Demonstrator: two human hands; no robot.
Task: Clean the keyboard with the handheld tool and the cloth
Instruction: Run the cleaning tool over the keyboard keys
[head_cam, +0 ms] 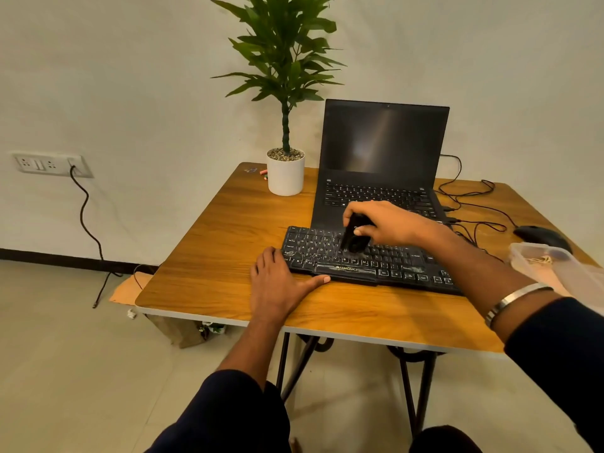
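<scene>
A black keyboard [392, 261] lies on the wooden table [222, 256], in front of an open laptop. My right hand [382, 222] grips a black handheld tool [353, 235] and holds its lower end down on the keys near the keyboard's middle. My left hand [277, 282] lies flat on the table at the keyboard's left front corner, fingers straight, thumb stretched along the front edge. No cloth is in view.
A black laptop [382, 158] stands open behind the keyboard. A potted plant [286, 171] sits at the back left. Cables and a black mouse [539, 235] lie at the right, with a clear plastic container [562, 269] near the right edge.
</scene>
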